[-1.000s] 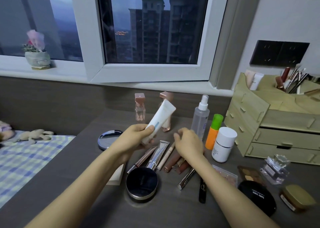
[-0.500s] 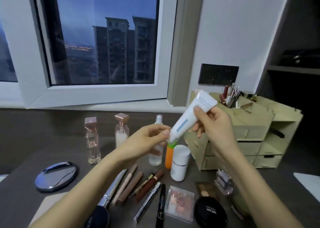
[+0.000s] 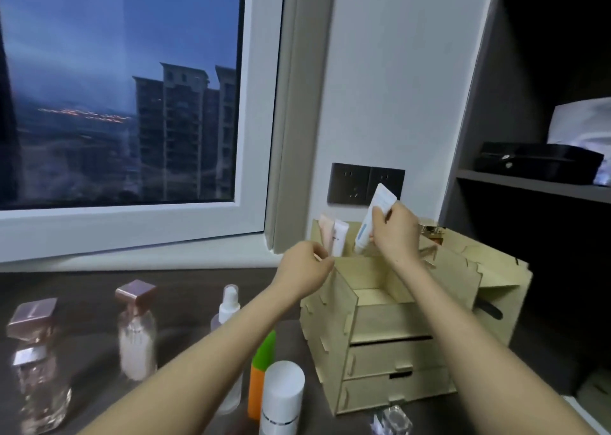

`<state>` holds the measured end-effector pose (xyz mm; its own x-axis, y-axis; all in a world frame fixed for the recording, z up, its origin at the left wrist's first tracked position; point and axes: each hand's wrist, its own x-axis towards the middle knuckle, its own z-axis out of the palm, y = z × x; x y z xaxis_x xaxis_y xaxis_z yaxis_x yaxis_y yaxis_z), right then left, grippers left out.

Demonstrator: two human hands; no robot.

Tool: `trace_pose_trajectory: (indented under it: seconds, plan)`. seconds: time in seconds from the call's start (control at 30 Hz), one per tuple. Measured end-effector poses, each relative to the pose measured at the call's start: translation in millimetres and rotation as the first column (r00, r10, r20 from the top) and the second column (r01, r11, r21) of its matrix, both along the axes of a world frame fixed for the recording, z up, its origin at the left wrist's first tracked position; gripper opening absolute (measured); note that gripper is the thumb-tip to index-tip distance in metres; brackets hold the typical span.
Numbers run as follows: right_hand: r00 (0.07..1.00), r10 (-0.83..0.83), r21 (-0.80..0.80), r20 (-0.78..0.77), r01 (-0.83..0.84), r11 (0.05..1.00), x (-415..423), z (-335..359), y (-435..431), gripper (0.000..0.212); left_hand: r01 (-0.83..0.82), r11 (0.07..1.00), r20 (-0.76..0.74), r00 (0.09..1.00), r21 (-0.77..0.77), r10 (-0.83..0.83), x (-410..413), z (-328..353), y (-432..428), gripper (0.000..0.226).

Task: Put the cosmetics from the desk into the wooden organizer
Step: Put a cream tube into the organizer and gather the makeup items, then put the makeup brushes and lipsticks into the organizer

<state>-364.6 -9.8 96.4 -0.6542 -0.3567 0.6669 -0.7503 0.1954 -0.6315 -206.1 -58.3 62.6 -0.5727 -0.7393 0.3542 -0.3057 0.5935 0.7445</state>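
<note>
head view, centre right: with our right hand we pinch the white tube, its blue print too blurred to read, lower end dipping into the wooden organizer rear compartment. our left hand curls beside two standing tubes; we cannot tell its grip.

A: What's cut off?
B: The white bottle, at the bottom edge, loses its base.
A: And the tube?
B: Print too blurred to read; the right hand covers its right side.
</note>
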Motion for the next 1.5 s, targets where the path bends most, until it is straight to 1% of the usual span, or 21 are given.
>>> trace_pose_trajectory:
  seconds: [0.13,0.23,0.3,0.4,0.53,0.63,0.7,0.77,0.83,0.93,0.97,1.03,1.07,1.13,1.2,1.27,1.3,1.37,1.43,1.5]
  plan:
    - [1.000,0.010,0.191,0.007,-0.011,0.981,-10,-4,-29,0.032,0.025,0.996,-0.002,1.000,0.080,-0.025,-20,-5,-11,0.014]
    - [0.993,0.068,0.339,0.094,-0.096,0.936,-13,-9,-40,0.030,0.055,0.991,-0.037,0.998,0.122,-0.051,-24,-7,-18,0.009]
    - [0.984,0.096,0.378,0.148,-0.146,0.914,-14,-11,-42,0.029,0.078,0.985,-0.051,0.996,0.153,-0.071,-22,-9,-22,0.013]
    - [0.975,0.117,0.395,0.191,-0.185,0.900,-11,-7,-41,0.023,0.105,0.977,-0.067,0.993,0.187,-0.094,-20,-11,-24,0.016]
    - [0.964,0.151,0.446,0.219,-0.237,0.863,-4,1,-32,0.033,0.126,0.968,-0.082,0.991,0.215,-0.110,-14,-6,-20,0.011]
    - [0.974,0.141,0.460,0.176,-0.208,0.863,1,7,-24,0.035,0.132,0.967,-0.136,0.985,0.218,-0.104,0,4,-18,0.009]
    - [0.988,0.097,0.464,0.118,-0.141,0.875,6,11,-17,0.034,0.133,0.970,-0.163,0.982,0.205,-0.100,15,13,-17,0.013]
    - [0.999,0.041,0.450,0.029,-0.050,0.892,14,14,-7,0.038,0.130,0.970,-0.195,0.977,0.206,-0.090,36,21,-13,0.013]
    - [0.998,0.019,0.390,-0.060,0.006,0.921,29,16,6,0.041,0.124,0.968,-0.235,0.969,0.217,-0.071,62,27,-7,0.013]
    - [0.982,0.067,0.247,-0.176,-0.022,0.969,64,18,28,0.043,0.081,0.982,-0.241,0.970,0.171,-0.038,108,26,3,0.014]
    - [0.972,0.109,0.220,-0.210,-0.062,0.974,80,15,35,0.040,0.048,0.988,-0.220,0.975,0.148,-0.015,124,23,6,0.013]
    - [0.938,0.231,0.215,-0.259,-0.177,0.960,117,5,50,0.032,-0.045,0.993,-0.138,0.989,0.106,0.060,156,10,7,0.011]
    - [0.917,0.298,0.230,-0.266,-0.240,0.943,137,-2,57,0.029,-0.106,0.991,-0.072,0.991,0.078,0.112,172,0,7,0.011]
    - [0.868,0.429,0.292,-0.251,-0.354,0.888,175,-22,69,0.024,-0.233,0.972,0.129,0.963,-0.030,0.235,202,-23,3,0.011]
    - [0.807,0.556,0.419,-0.198,-0.444,0.792,208,-44,74,0.020,-0.281,0.951,0.374,0.875,-0.125,0.308,231,-49,-1,0.012]
    - [0.755,0.647,0.547,-0.103,-0.501,0.671,233,-69,74,0.019,-0.268,0.955,0.590,0.753,-0.127,0.290,252,-73,-3,0.015]
    - [0.738,0.673,0.590,-0.052,-0.521,0.617,243,-81,71,0.019,-0.267,0.956,0.667,0.692,-0.119,0.277,260,-84,-4,0.018]
    - [0.718,0.695,0.632,0.039,-0.557,0.540,260,-104,63,0.020,-0.302,0.949,0.753,0.604,-0.085,0.260,272,-102,-3,0.031]
    - [0.727,0.677,0.663,0.114,-0.563,0.493,276,-123,51,0.022,-0.331,0.942,0.786,0.570,-0.048,0.240,279,-114,-2,0.033]
    - [0.762,0.627,0.706,0.161,-0.533,0.467,290,-137,35,0.025,-0.338,0.941,0.805,0.550,-0.029,0.222,283,-121,1,0.030]
